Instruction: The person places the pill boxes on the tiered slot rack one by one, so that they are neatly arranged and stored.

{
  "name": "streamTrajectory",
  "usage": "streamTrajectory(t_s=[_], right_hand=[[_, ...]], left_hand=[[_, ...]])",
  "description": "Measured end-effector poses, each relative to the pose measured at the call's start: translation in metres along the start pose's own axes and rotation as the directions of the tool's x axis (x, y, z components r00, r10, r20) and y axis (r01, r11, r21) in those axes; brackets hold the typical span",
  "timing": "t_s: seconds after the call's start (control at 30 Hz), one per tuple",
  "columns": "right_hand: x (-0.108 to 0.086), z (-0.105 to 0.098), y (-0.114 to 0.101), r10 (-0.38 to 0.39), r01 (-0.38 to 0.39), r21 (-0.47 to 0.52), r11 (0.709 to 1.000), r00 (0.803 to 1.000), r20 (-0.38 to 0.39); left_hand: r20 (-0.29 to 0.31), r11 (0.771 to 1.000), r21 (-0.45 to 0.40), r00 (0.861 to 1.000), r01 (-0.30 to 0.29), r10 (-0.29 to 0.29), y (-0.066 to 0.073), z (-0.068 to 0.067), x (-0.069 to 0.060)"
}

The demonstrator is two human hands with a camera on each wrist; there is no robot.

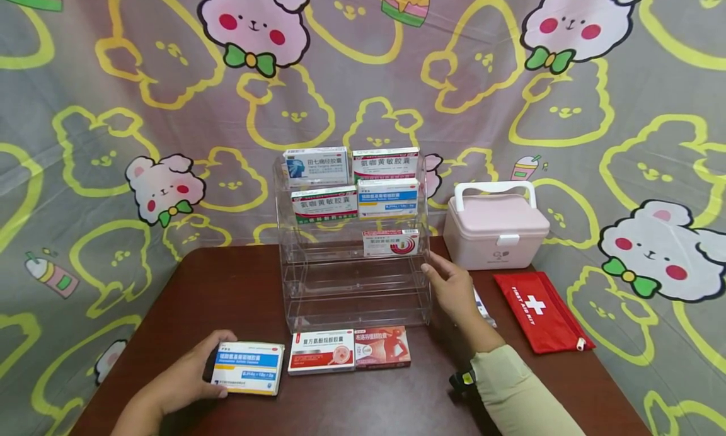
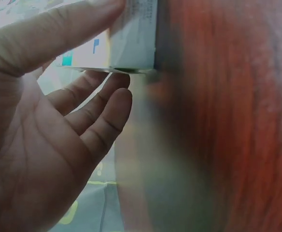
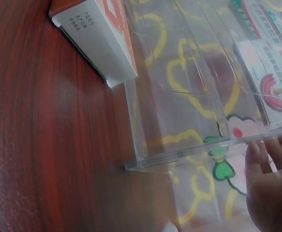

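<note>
My left hand (image 1: 184, 376) grips a white medicine box (image 1: 247, 368) with blue and yellow bands, at the table's front left. In the left wrist view the thumb (image 2: 58, 31) lies over the box's face, with the other fingers at its far side and below. My right hand (image 1: 454, 291) is at the right side of a clear stepped display rack (image 1: 357, 304), fingers extended by its side edge; whether they touch it I cannot tell. The upper tiers carry several medicine boxes, among them a white-and-red one (image 1: 390, 243) close to that hand.
Before the rack lie a white-and-red box (image 1: 321, 351) and a red box (image 1: 382, 346), side by side. To the right are a pale pink lidded case (image 1: 496, 231), a red first aid pouch (image 1: 541, 310) and a partly hidden white item (image 1: 484, 307). A patterned curtain (image 1: 363, 77) hangs behind.
</note>
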State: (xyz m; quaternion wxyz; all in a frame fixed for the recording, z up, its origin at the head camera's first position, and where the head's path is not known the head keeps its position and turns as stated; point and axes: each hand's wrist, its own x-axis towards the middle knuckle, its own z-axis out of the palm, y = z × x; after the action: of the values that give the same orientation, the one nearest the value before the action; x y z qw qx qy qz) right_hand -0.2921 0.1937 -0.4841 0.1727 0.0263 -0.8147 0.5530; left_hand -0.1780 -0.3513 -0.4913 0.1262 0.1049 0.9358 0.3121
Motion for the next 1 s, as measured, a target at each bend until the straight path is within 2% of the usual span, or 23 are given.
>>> streamTrajectory(t_s=[0.07,0.23,0.47,0.57,0.73,0.9,1.0], right_hand=[[0.000,0.000,0.000,0.004,-0.004,-0.005,1.000,1.000,-0.001],[0.001,0.000,0.001,0.011,-0.011,-0.009,1.000,1.000,-0.001],[0.001,0.000,0.001,0.019,-0.019,-0.007,1.000,1.000,0.006],[0.000,0.000,0.001,0.020,-0.020,0.001,1.000,1.000,0.008],[0.000,0.000,0.001,0.012,-0.012,-0.003,1.000,1.000,0.008],[0.000,0.000,0.000,0.013,-0.013,0.009,1.000,1.000,0.004],[0.000,0.000,0.000,0.021,-0.021,0.004,1.000,1.000,0.004]], left_hand=[[-0.006,1.000,-0.026,1.000,-0.014,0.013,0.000,-0.001,0.000],[-0.056,0.997,-0.073,0.998,0.003,-0.007,0.001,-0.003,-0.001],[-0.134,0.994,-0.014,0.985,0.107,-0.108,0.003,-0.006,0.000],[-0.136,0.995,0.001,0.986,0.096,-0.095,0.002,-0.007,0.000],[-0.137,0.998,-0.023,0.988,0.067,-0.069,0.000,-0.009,-0.003],[-0.141,0.994,-0.105,0.988,0.041,-0.056,-0.002,-0.012,-0.006],[-0.151,0.987,-0.158,0.988,-0.013,-0.011,-0.004,-0.013,-0.008]])
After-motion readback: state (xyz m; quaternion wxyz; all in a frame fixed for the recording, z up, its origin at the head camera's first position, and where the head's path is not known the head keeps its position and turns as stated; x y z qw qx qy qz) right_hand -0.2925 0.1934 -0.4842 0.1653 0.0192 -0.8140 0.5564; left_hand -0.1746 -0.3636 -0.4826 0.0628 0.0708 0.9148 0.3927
